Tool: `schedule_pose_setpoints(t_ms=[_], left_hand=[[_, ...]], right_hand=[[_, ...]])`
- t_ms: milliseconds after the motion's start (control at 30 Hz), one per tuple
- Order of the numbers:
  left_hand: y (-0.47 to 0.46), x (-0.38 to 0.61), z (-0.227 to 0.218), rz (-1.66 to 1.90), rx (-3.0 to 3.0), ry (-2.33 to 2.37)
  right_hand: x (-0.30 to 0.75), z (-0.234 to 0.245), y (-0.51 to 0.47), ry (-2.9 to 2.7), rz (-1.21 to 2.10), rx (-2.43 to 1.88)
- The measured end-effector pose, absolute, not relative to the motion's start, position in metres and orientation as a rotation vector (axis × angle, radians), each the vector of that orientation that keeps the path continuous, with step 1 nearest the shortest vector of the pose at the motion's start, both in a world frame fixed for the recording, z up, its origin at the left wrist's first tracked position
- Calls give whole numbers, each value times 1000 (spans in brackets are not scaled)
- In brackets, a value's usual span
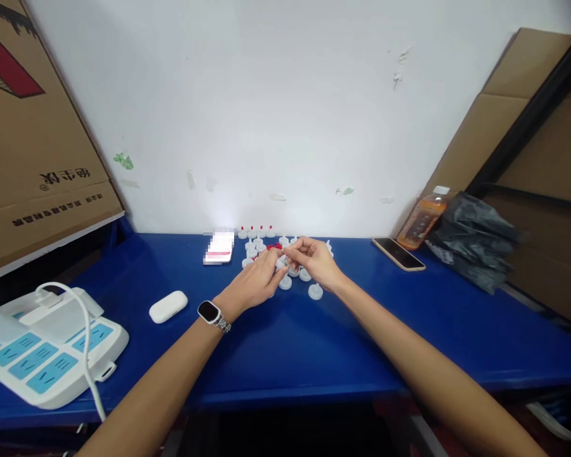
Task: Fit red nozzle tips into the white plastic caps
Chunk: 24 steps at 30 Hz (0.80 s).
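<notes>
My left hand (261,278) is closed round a white nozzle cap (281,262), thumb toward me. My right hand (316,260) meets it there, thumb and forefinger pinched together at the cap's upper end; whatever lies between those fingertips is too small to make out. Loose white nozzle caps (315,292) lie round both hands, several of them partly hidden. Behind the fingers is a little heap of red tips (275,245). Along the wall stands a row of white caps with red tips (252,232).
A lit phone (219,247) and a white earbud case (168,307) lie to the left on the blue table (285,355). Further left sits a power strip (52,362) with a cable. At right are a dark phone (398,254), an orange drink bottle (422,219) and a black plastic bag (471,238).
</notes>
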<state>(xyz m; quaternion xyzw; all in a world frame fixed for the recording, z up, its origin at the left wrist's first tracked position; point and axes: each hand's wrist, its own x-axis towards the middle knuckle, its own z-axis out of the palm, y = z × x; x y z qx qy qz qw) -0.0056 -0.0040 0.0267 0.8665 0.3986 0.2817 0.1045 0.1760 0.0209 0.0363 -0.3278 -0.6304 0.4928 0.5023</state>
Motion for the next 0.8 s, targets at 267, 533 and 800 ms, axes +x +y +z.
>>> schedule_pose_setpoints(t_ms=[267,533,800], left_hand=[[14,-11,13,1036,2420,1307],[20,-24,14,996,2446,1432],[16,-21,11,893,2418,1393]], right_hand=[[191,47,60,-1623,1067,-866],[173,56,166,-1985,351,-1454],[150,39,200,-2151,239,-1602]])
